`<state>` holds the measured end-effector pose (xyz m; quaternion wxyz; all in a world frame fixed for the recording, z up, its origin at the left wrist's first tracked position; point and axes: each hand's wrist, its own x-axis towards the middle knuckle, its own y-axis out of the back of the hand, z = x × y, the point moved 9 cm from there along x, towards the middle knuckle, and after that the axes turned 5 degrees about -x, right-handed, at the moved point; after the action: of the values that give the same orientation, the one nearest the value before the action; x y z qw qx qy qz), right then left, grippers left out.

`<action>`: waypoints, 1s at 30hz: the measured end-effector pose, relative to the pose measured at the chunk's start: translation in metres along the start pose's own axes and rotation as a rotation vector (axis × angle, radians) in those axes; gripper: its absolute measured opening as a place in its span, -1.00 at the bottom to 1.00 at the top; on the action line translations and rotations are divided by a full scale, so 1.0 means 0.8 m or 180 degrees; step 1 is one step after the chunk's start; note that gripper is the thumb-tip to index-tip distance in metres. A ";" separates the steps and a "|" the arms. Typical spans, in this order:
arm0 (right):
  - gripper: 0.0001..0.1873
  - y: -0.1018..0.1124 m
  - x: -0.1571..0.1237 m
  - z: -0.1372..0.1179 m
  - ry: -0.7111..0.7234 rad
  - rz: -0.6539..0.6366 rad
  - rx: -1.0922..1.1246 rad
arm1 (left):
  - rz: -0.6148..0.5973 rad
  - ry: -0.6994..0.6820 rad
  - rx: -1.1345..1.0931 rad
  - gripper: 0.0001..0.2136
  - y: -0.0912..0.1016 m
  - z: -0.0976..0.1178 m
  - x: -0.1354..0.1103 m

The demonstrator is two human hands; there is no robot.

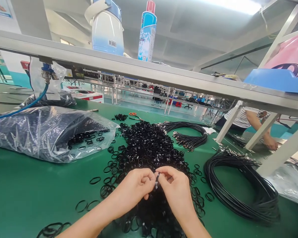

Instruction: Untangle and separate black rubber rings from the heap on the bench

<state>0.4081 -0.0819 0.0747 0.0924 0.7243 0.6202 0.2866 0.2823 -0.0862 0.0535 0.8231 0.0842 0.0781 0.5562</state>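
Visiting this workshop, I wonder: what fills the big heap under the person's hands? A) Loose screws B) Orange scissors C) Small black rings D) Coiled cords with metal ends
C: the heap of small black rings beneath the left hand and right hand shows many separate loops.

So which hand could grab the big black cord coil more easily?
Probably the right hand: it is nearer the black cord coil, while the left hand sits farther away. Both pinch a small black piece.

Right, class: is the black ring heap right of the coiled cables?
No, the black ring heap lies left of the coiled cables.
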 end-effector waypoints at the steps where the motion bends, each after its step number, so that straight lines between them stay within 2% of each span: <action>1: -0.83 0.000 0.001 0.002 -0.0028 -0.0037 0.0096 | -0.0006 0.0027 -0.0071 -0.84 0.001 0.001 0.000; 8: -0.84 -0.011 0.009 0.016 -0.0365 -0.0452 0.1180 | -0.0140 0.0359 -0.1119 -0.86 0.002 0.001 -0.001; 10: -0.84 -0.011 0.010 0.014 -0.0344 -0.0582 0.1208 | -0.0154 0.0345 -0.1231 -0.84 0.001 0.001 -0.001; 13: -0.85 -0.007 0.011 0.004 -0.0075 -0.0718 0.1035 | -0.0075 0.0372 -0.1241 -0.85 0.003 -0.004 -0.002; 19: -0.79 -0.009 0.014 0.022 -0.0465 -0.0717 0.1649 | -0.0105 0.0333 -0.1433 -0.91 0.004 -0.004 -0.003; 21: -0.77 -0.004 0.017 0.029 -0.0525 -0.0540 0.1787 | -0.0059 0.0340 -0.1498 -0.92 0.007 -0.004 -0.001; 23: -0.77 0.009 0.019 0.031 -0.0505 -0.0283 0.1641 | 0.0017 0.0301 -0.1546 -0.90 0.011 -0.004 0.002; 25: -0.81 0.017 0.018 0.020 -0.0342 -0.0207 0.1288 | 0.0080 0.0242 -0.1520 -0.88 0.013 -0.003 0.003; 30: -0.91 -0.001 0.004 -0.020 0.0155 -0.0720 0.0542 | 0.0051 0.0139 -0.1212 -0.83 0.010 0.003 0.001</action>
<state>0.3991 -0.0822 0.0879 0.0473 0.6478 0.7220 0.2382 0.2761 -0.0828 0.0573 0.8178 -0.0845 -0.0114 0.5692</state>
